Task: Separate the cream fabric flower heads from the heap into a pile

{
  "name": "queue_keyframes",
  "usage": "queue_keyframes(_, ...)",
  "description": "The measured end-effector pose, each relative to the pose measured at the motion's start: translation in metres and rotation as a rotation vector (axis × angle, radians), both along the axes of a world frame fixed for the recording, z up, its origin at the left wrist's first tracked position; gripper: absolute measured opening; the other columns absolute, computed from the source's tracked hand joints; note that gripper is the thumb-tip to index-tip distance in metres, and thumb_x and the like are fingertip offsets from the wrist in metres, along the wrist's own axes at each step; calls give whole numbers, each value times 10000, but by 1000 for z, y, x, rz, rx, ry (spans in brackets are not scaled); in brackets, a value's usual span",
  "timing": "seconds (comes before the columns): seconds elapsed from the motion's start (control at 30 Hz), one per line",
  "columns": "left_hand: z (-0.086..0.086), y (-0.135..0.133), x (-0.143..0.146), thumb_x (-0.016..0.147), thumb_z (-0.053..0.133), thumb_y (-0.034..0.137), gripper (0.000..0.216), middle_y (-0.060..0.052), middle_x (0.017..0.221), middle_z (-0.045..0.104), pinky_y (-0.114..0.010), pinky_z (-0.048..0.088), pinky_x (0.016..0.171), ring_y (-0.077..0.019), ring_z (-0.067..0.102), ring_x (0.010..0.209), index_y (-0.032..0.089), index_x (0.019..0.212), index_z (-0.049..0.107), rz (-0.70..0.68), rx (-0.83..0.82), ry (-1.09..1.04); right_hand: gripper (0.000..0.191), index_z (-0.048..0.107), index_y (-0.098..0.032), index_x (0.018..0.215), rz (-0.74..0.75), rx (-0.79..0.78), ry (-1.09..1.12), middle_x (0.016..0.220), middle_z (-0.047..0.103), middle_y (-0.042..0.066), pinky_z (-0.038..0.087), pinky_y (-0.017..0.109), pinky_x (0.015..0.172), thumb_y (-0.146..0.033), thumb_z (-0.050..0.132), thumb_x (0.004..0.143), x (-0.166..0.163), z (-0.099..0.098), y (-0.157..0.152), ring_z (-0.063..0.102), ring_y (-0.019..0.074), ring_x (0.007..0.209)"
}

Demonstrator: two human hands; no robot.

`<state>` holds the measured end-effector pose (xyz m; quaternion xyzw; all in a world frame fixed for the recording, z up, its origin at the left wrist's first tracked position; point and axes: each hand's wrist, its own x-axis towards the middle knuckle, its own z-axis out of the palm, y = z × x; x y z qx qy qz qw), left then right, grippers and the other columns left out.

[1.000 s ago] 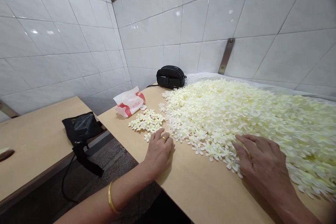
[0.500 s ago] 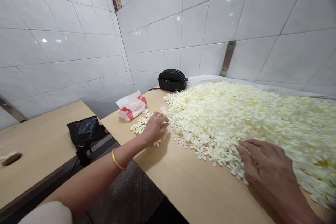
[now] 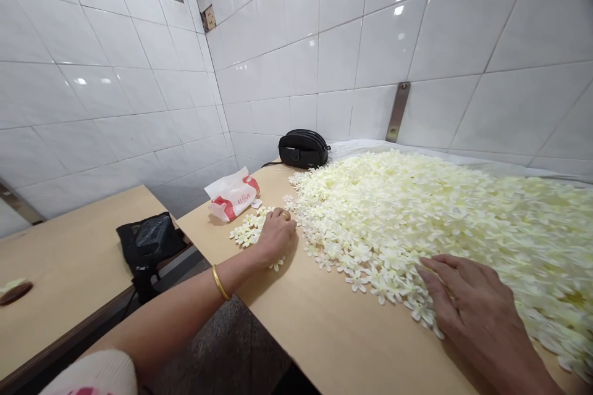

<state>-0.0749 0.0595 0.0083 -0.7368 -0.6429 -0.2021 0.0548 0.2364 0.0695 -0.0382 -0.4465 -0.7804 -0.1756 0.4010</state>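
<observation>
A wide pile of pale cream artificial flowers [image 3: 393, 216] covers the right part of the table. My left hand [image 3: 278, 234], with a ring and a gold bracelet, is bent down over the tabletop beside a small cluster of the same flowers [image 3: 248, 231]. Its fingers are curled, with the tips turned away, so whatever they hold is hidden. At the pile's near edge rests my right hand [image 3: 472, 296]. Thumb and forefinger come close together among the flowers there; what lies between them cannot be made out.
A red and white paper packet [image 3: 234, 194] stands behind the small cluster. Against the tiled wall is a black zip bag [image 3: 303, 148]. Across a gap to the left, a second table [image 3: 78, 259] carries a black mesh item [image 3: 151, 237]. A metal bracket [image 3: 397, 112] is fixed to the wall.
The view has tilted slightly upward, so most things appear a little lower. My left hand has turned slightly, its fingers curling further down. My right hand stays at the pile's edge.
</observation>
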Motion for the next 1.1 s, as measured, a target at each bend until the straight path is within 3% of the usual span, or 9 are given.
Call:
queue_keyframes(0.2, 16, -3, 1, 769, 461, 212, 208, -71, 839, 600, -324, 408, 771, -186, 505, 862, 165, 705, 654, 10, 43, -264, 269, 601, -174, 860, 16, 6, -8, 874, 596, 93, 387, 403, 766, -341, 393, 830, -1, 1, 0, 519, 256, 895)
queue_keyframes(0.3, 29, -1, -2, 791, 418, 263, 253, -51, 740, 585, -263, 428, 634, -141, 521, 685, 134, 720, 624, 34, 28, -423, 264, 607, -172, 849, 11, -1, -2, 861, 597, 90, 386, 399, 773, -335, 401, 828, -1, 3, 0, 517, 254, 903)
queue_keyframes(0.4, 36, -8, 4, 780, 426, 299, 251, 0, 575, 517, -209, 362, 475, -93, 442, 499, 121, 705, 586, 19, -43, -548, 244, 613, -173, 849, -1, -22, 19, 861, 598, 85, 383, 395, 781, -319, 418, 823, -3, 7, -2, 517, 244, 894)
queue_keyframes(0.5, 34, -29, 28, 745, 478, 306, 220, 36, 492, 447, -191, 305, 437, -69, 376, 445, 129, 645, 561, -58, -159, -657, 212, 621, -175, 833, -16, -41, 55, 844, 598, 78, 382, 377, 783, -291, 443, 818, -5, 14, -6, 515, 224, 869)
queue_keyframes(0.63, 17, -62, 80, 752, 483, 262, 173, 23, 539, 486, -196, 346, 497, -84, 438, 512, 141, 651, 556, -311, -412, -818, 206, 625, -179, 831, -64, -106, 81, 857, 598, 76, 372, 369, 772, -266, 438, 829, -7, 24, -13, 501, 218, 859)
queue_keyframes(0.77, -1, -78, 128, 766, 453, 171, 145, -10, 635, 551, -201, 387, 561, -100, 499, 582, 153, 668, 558, -564, -432, -585, 229, 627, -167, 849, -114, -153, 98, 873, 592, 87, 368, 364, 778, -268, 422, 841, -7, 31, -18, 485, 221, 879)
queue_keyframes(0.93, -13, -74, 157, 739, 446, 138, 118, -65, 734, 569, -266, 401, 642, -150, 482, 657, 156, 669, 540, -812, -23, 62, 226, 611, -171, 832, -70, -141, 116, 869, 581, 85, 360, 367, 817, -275, 411, 842, -3, 30, -21, 489, 214, 874)
queue_keyframes(1.0, -16, -68, 154, 767, 454, 212, 140, -71, 737, 565, -288, 401, 699, -152, 480, 669, 153, 672, 540, -830, 74, 141, 217, 600, -178, 817, -43, -108, 114, 847, 583, 80, 359, 378, 825, -285, 412, 834, -1, 24, -18, 499, 220, 874)
queue_keyframes(1.1, -13, -60, 136, 801, 437, 322, 247, -93, 763, 577, -289, 400, 747, -157, 498, 718, 144, 672, 549, -743, 80, 122, 245, 593, -179, 833, -4, -63, 89, 865, 587, 90, 353, 410, 835, -321, 394, 829, 1, 15, -10, 504, 248, 907)
